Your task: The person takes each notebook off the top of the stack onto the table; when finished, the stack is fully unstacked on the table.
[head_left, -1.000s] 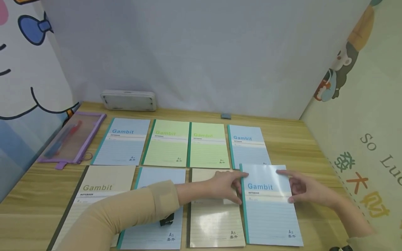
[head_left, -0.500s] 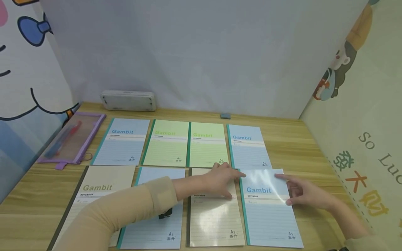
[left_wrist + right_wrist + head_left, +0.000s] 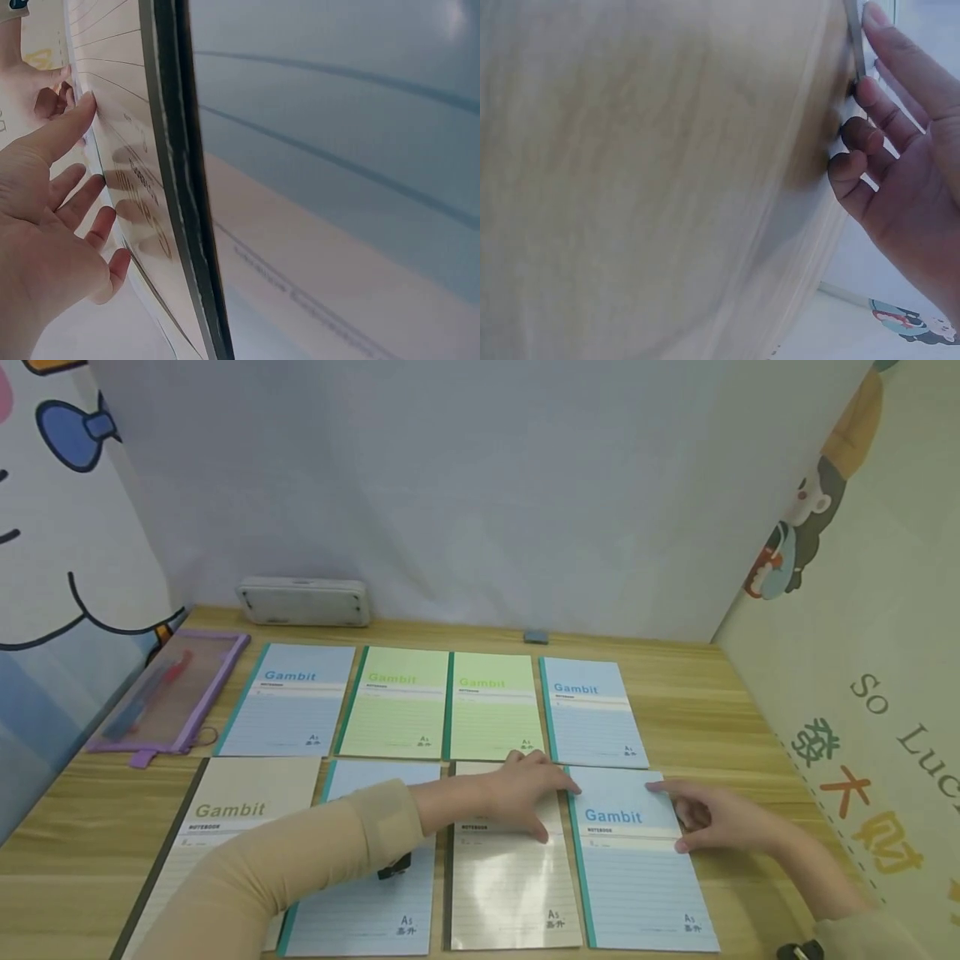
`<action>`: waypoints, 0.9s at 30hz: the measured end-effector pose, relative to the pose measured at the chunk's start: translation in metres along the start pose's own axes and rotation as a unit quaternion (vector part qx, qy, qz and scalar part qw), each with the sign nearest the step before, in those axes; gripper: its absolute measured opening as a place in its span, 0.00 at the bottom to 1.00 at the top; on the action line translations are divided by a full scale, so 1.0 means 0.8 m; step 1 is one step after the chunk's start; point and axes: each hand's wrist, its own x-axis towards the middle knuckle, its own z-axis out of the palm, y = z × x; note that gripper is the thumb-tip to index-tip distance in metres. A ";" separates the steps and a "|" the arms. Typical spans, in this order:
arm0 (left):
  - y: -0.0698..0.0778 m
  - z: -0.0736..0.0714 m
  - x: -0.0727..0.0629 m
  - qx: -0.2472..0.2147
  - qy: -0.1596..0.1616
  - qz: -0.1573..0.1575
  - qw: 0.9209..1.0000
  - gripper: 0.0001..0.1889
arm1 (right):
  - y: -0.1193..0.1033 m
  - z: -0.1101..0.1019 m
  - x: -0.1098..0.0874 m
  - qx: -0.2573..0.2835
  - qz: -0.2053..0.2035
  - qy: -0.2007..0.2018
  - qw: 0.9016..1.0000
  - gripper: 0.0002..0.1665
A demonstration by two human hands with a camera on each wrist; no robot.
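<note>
In the head view, a blue Gambit notebook (image 3: 637, 885) with a teal spine lies at the right end of the front row. My left hand (image 3: 521, 793) is spread over the beige notebook (image 3: 513, 893) beside it, its index fingertip at the blue notebook's spine. On the other side, my right hand (image 3: 723, 818) touches the blue notebook's right edge with index finger and thumb; its other fingers are bent. The left wrist view shows the left hand (image 3: 60, 217) with fingers apart. Seen from the right wrist, the right hand (image 3: 907, 142) is at the notebook's thin edge.
Behind lie two more blue notebooks (image 3: 288, 718) (image 3: 596, 727) and two green ones (image 3: 393, 718) (image 3: 491, 718). My left sleeve partly covers another beige notebook (image 3: 255, 785) and a blue one (image 3: 360, 910). A mesh pouch (image 3: 168, 693), pale case (image 3: 303, 602) and small grey block (image 3: 536, 637) sit farther out.
The front right blue notebook has shifted toward me and slightly left, uncovering the lower edge of the one behind. The left thumb has moved off its spine; the right hand has followed the notebook.
</note>
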 end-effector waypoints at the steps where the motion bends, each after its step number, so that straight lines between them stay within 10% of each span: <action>1: 0.000 0.000 0.000 0.000 0.000 0.000 1.000 0.38 | 0.000 0.000 0.001 -0.003 0.005 -0.001 1.000 0.44; 16: -0.001 -0.021 0.001 -0.023 0.032 0.011 0.999 0.40 | -0.012 -0.026 0.014 -0.029 0.023 0.022 0.999 0.42; 27: -0.023 -0.092 -0.071 -0.036 0.097 -0.009 0.995 0.41 | -0.074 -0.068 0.049 -0.129 -0.015 0.124 0.984 0.34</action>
